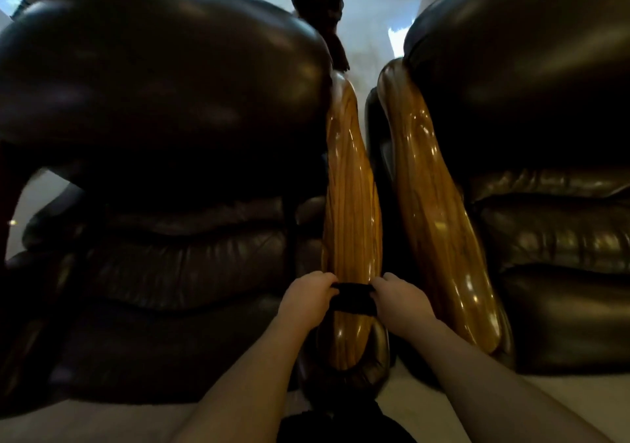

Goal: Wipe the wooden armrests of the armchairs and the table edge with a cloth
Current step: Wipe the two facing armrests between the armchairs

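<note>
Two dark leather armchairs stand side by side, each with a glossy wooden armrest facing the gap between them. A black cloth [354,299] is stretched across the near part of the left chair's wooden armrest [351,204]. My left hand [308,297] grips the cloth's left end and my right hand [399,301] grips its right end. The right chair's wooden armrest [433,211] runs parallel just to the right, with nothing touching it.
The left armchair [163,108] and the right armchair [531,102] fill both sides of the view. A narrow gap lies between the armrests. Pale carpet [371,23] shows behind and in front of the chairs. A dark carved wooden piece [320,10] stands behind the gap.
</note>
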The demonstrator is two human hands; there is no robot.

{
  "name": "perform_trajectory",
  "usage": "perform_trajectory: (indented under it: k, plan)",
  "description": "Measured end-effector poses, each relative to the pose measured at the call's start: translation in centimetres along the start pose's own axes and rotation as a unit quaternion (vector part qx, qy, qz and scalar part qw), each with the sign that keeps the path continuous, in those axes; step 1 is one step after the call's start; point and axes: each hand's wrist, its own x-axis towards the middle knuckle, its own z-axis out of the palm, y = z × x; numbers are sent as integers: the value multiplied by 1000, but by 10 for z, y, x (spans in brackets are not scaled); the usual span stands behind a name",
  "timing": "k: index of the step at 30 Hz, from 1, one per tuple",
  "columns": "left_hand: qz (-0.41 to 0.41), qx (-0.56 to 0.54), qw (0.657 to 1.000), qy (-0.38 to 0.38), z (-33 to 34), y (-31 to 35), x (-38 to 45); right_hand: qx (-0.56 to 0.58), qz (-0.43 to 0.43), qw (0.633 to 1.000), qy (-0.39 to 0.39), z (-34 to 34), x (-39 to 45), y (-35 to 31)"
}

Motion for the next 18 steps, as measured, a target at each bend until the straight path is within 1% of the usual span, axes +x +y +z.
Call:
perform_trajectory:
  k: [3, 6, 9, 11, 13, 14, 16, 18]
  plan:
    - [-29, -41, 997, 57, 18, -9, 21, 17, 15, 1000, -1, 4, 20, 4]
    - [-57, -42, 990, 124, 29, -14, 43, 24, 12, 999, 36, -3, 44, 4]
    - [-58, -33, 976, 208, 31, -14, 68, 24, 19, 993, 114, -9, 68, 0]
    - [-44, -4, 966, 254, 34, -14, 87, 16, 36, 983, 180, -6, 86, 1]
    - [-50, 33, 955, 290, 36, -12, 97, 6, 65, 970, 235, -1, 94, 0]
    - [-62, 49, 953, 292, 40, -12, 103, 5, 83, 965, 249, 6, 98, -1]
    - [-76, 83, 956, 271, 50, -16, 108, 19, 101, 961, 255, 22, 100, -6]
    - [-69, 107, 962, 241, 61, -22, 109, 44, 82, 965, 246, 41, 99, -13]
